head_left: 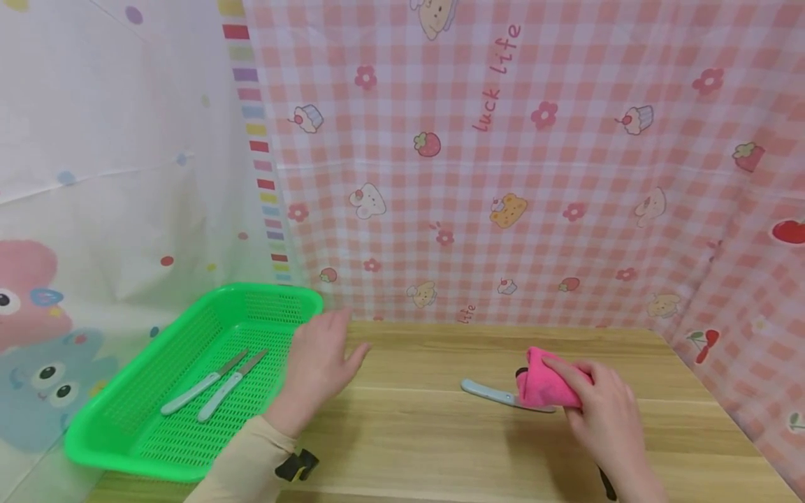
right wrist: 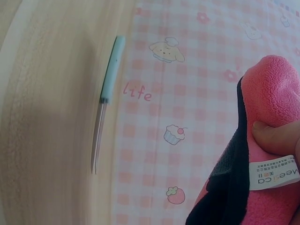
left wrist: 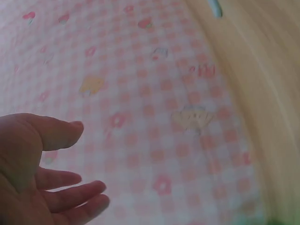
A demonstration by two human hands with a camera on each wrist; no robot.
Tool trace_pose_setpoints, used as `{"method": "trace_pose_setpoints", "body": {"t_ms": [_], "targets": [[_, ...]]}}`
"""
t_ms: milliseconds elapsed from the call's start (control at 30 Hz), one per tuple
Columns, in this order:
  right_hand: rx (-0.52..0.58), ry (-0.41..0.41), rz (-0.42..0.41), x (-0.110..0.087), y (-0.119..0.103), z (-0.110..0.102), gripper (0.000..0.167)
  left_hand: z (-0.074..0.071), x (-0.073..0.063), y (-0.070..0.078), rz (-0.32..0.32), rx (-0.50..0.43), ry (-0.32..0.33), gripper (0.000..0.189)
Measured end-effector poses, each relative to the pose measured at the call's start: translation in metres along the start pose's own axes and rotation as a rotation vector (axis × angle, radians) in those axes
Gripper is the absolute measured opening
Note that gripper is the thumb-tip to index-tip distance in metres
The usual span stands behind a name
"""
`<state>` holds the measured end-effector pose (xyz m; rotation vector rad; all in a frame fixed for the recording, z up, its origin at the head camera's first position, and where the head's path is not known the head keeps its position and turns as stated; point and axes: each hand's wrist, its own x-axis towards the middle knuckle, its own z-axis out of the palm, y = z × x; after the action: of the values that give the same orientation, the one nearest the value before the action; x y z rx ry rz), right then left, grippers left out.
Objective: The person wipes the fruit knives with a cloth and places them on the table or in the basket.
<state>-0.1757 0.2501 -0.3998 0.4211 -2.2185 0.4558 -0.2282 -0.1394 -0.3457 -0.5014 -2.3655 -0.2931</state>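
Cloth [head_left: 546,383]: bright pink, edged in black; label [right wrist: 273,173] white with dark print. Knife [head_left: 489,392]: pale blue handle, grey blade. Basket [head_left: 119,464]: vivid green. Basket knives [head_left: 219,397]: pale blue handles, grey blades. Table [head_left: 409,436]: light tan wood grain. Backdrop [head_left: 393,175]: pink-and-white gingham, printed with pink flowers, red strawberries, cupcakes, cream and orange animal heads, and red lettering. Side sheet [head_left: 119,133]: white, with multicoloured dots, pink and blue cartoon figures. Border [head_left: 258,146]: striped in red, yellow, purple, blue, green. Sleeve [head_left: 244,457]: beige. Strap [head_left: 291,467]: black, with yellow.
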Motion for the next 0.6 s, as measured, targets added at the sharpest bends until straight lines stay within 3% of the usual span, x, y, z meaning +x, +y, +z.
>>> {"method": "trace_pose_setpoints", "body": {"t_ms": [167, 300, 400, 600], "targets": [[-0.001, -0.004, 0.016, 0.000, 0.000, -0.002, 0.073, 0.030, -0.003, 0.025, 0.132, -0.044, 0.105, 0.056], [-0.003, -0.001, 0.022, 0.000, 0.001, -0.003, 0.076, 0.051, -0.006, 0.047, 0.222, -0.075, 0.131, 0.055], [-0.006, 0.002, 0.020, 0.000, 0.002, -0.003, 0.075, 0.064, -0.007, 0.066, 0.239, -0.112, 0.063, 0.057], [-0.006, -0.008, 0.026, 0.000, 0.003, -0.003, 0.072, 0.087, -0.005, 0.101, 0.219, -0.127, -0.157, 0.067]]}}
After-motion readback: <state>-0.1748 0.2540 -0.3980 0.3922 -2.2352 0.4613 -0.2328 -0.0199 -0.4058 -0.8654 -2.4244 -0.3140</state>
